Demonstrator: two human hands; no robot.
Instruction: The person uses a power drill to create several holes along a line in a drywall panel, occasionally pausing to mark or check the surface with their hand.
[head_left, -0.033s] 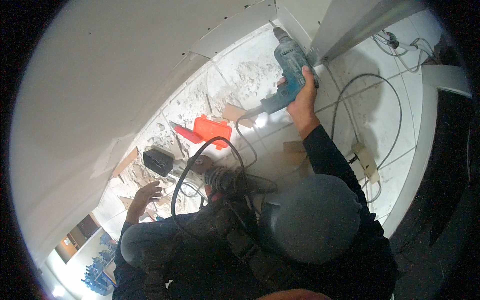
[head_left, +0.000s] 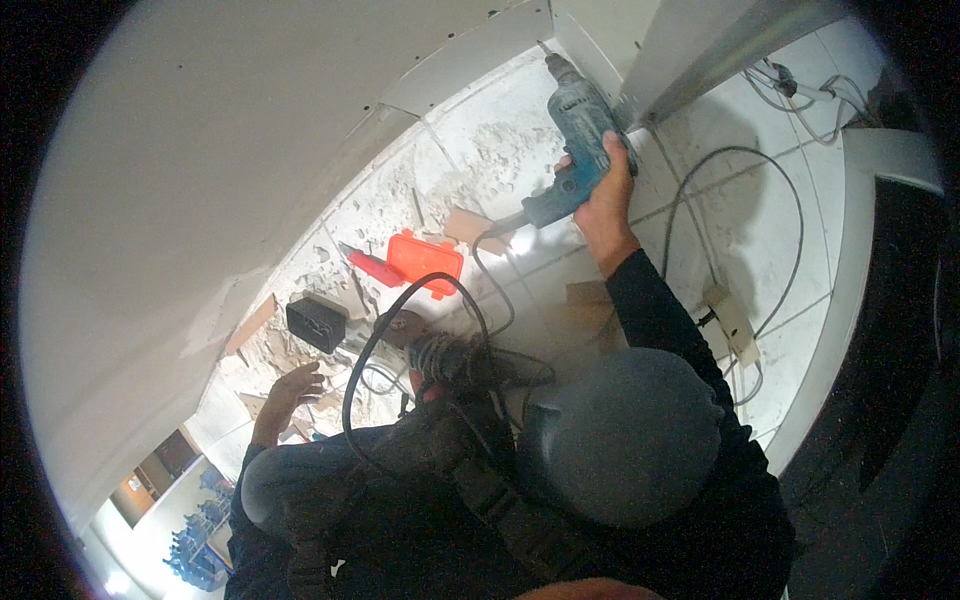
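My right hand [head_left: 607, 205] is closed around the grip of a dusty teal power drill [head_left: 583, 120]. The drill's bit points away from me into the corner where the wall meets a panel, and its dark cord trails back from the handle. Low at the left, my left hand [head_left: 288, 396] hangs open above the debris, fingers loosely apart and nothing visible in them. Nearest to it is a small black box [head_left: 316, 323]. Farther off, a red-handled tool [head_left: 375, 267] lies against an open orange plastic case [head_left: 426, 263].
White plaster rubble [head_left: 495, 150] covers the tiles along the wall. A grinder-like power tool [head_left: 450, 360] with a looping black cable lies before my knees. Wood pieces [head_left: 478, 228] lie about. A cream power strip [head_left: 735, 325] and cords are at the right, near a white-framed dark panel [head_left: 850, 300].
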